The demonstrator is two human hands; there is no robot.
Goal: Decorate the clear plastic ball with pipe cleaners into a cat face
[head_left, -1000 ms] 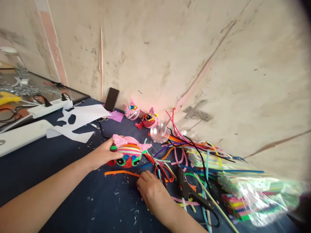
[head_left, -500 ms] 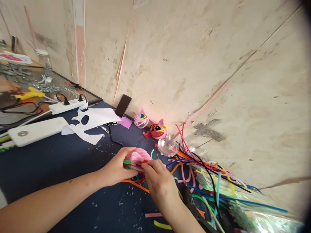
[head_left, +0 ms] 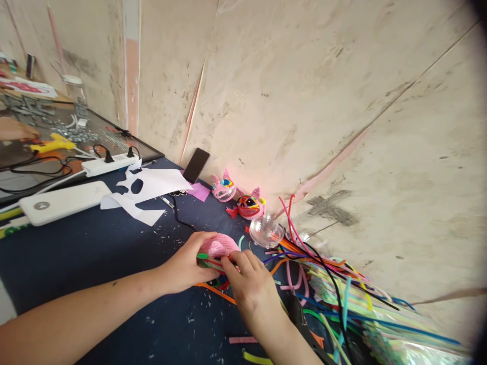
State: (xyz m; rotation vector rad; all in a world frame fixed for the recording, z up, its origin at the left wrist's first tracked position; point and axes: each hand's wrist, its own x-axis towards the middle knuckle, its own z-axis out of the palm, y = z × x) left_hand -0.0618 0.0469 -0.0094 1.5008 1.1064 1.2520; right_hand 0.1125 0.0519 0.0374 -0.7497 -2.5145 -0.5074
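Between my hands is a pink pipe-cleaner ornament (head_left: pixel 219 245), rounded, with a pink nub on top and green and red strips on its near side. My left hand (head_left: pixel 190 260) is wrapped round its left side, thumb below and fingers above. My right hand (head_left: pixel 249 279) has its fingertips pinched at the right front edge of the ornament, by a red strip. What exactly the right fingertips grip is hidden. An orange pipe cleaner (head_left: pixel 216 293) lies under the hands. Two similar pink ornaments, one clear-fronted (head_left: pixel 224 189) and one with a black-eyed face (head_left: pixel 251 204), stand by the wall.
A clear plastic half-shell (head_left: pixel 267 231) sits beyond my right hand, with many loose pipe cleaners (head_left: pixel 323 271) to its right. Cut white paper (head_left: pixel 160 185), a phone (head_left: pixel 196 165), a power strip (head_left: pixel 110 165) and a yellow glue gun (head_left: pixel 54 144) lie left. Another person's hand (head_left: pixel 17 129) is far left.
The view has shifted slightly, so everything sits a little further right. Both hands keep nearly the same hold on the ornament. The other person's hand has moved slightly.
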